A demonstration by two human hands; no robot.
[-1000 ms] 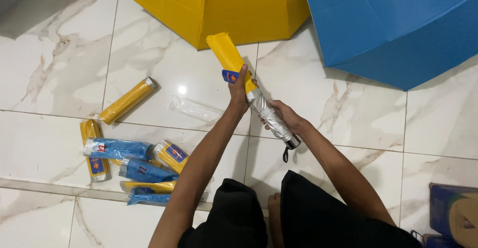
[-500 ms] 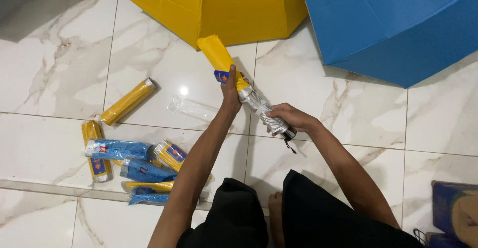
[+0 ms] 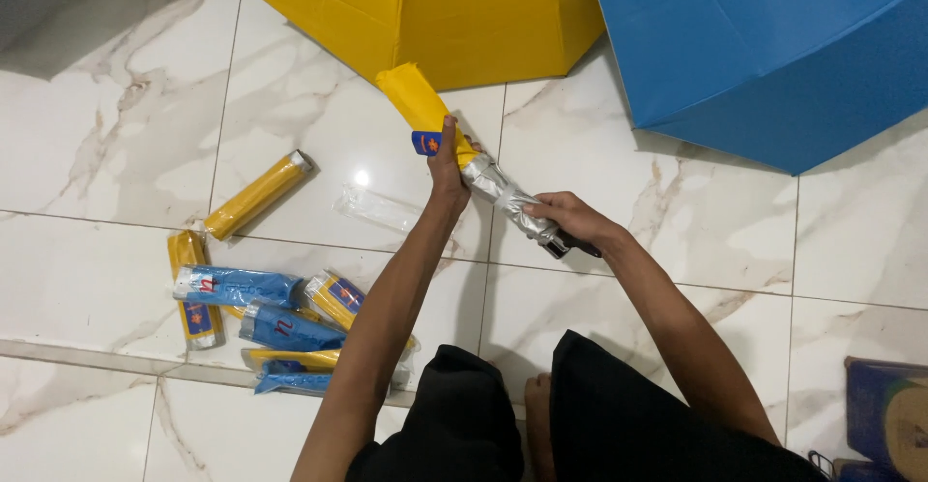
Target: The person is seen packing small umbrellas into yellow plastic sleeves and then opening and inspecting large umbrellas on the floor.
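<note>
A folded umbrella with a silver underside (image 3: 503, 195) is held slanted above the marble floor, half inside a yellow fabric sleeve (image 3: 416, 102). My left hand (image 3: 447, 158) grips the sleeve at its lower end, by a small blue label. My right hand (image 3: 565, 216) clasps the handle end of the folded umbrella, lower right. Both arms reach forward from my dark-clothed knees.
An open yellow umbrella (image 3: 435, 8) and an open blue umbrella (image 3: 764, 47) lie at the top. Left of my arm lie a yellow sleeved umbrella (image 3: 256, 194), a clear plastic wrapper (image 3: 377, 209) and a pile of several packed yellow and blue umbrellas (image 3: 261, 318). A blue box (image 3: 884, 414) sits bottom right.
The folded umbrella and sleeve have moved slightly left and up in view. My left hand has slid along with the sleeve; my right hand keeps its hold on the handle end.
</note>
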